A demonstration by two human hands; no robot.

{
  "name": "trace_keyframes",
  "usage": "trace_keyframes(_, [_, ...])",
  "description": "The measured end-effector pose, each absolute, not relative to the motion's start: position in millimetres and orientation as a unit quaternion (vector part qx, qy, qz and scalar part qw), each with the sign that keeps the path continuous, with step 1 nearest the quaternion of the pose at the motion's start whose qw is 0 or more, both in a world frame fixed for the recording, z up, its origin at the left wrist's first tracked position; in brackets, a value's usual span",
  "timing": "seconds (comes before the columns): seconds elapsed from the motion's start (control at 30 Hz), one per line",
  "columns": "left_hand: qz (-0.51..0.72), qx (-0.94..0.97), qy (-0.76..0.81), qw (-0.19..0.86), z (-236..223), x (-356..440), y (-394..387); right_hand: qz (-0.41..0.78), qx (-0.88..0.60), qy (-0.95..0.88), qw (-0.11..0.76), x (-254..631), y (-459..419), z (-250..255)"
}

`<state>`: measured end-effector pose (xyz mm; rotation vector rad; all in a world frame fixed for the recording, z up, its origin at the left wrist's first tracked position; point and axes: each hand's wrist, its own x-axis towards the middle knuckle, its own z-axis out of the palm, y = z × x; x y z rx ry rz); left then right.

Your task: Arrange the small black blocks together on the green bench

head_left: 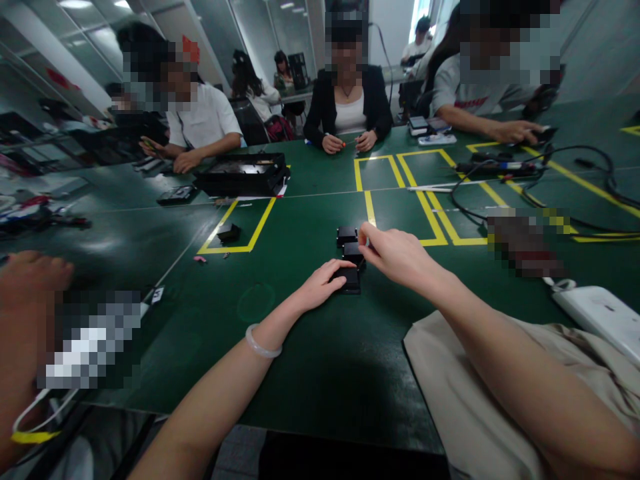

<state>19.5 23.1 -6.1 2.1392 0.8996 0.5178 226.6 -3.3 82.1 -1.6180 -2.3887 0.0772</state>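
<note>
Three small black box-shaped blocks stand in a row on the green table (pixel 300 360): a far block (pixel 347 234), a middle block (pixel 353 251) and a near block (pixel 349 280). My left hand (pixel 323 285), with a pale bangle on its wrist, grips the near block, thumb on the near side and fingers across its far edge. Beside the middle block, my right hand (pixel 387 248) is closed in a pinch, its fingertips at the block's right side. Whatever lies between those fingertips is hidden.
Yellow tape outlines (pixel 440 241) mark the table. Left of my hands lies another black block (pixel 229 232); beyond it is a black tray (pixel 245 175). Black cables (pixel 565 217) and a white power bank (pixel 600 313) are on the right. Several people sit around.
</note>
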Motion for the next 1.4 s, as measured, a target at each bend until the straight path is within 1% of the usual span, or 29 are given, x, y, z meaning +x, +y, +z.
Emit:
trace_keyframes(0.2, [0.205,0.837,0.349,0.368,-5.9,20.1,23.0,0.058,-0.537,-0.828,0.147,230.0,-2.0,82.6])
trace_keyframes(0.43, [0.2,0.834,0.357,0.37,-3.8,20.5,22.2,0.011,-0.56,-0.82,0.12,226.6,-3.4,83.0])
trace_keyframes(0.73, [0.2,0.837,0.353,0.367,-4.4,19.8,22.2,0.031,-0.543,-0.83,0.124,226.1,-5.6,86.2])
trace_keyframes(0.9, [0.192,0.837,0.355,0.37,-2.7,19.9,21.6,0.008,-0.558,-0.823,0.109,226.1,-4.3,85.0])
trace_keyframes(1.17, [0.193,0.849,0.339,0.356,-7.1,19.2,23.8,0.021,-0.528,-0.838,0.138,228.4,-3.4,83.2])
trace_keyframes(1.4, [0.187,0.851,0.34,0.354,-5.5,19.8,23.3,-0.002,-0.554,-0.825,0.11,226.5,-3.7,84.0])
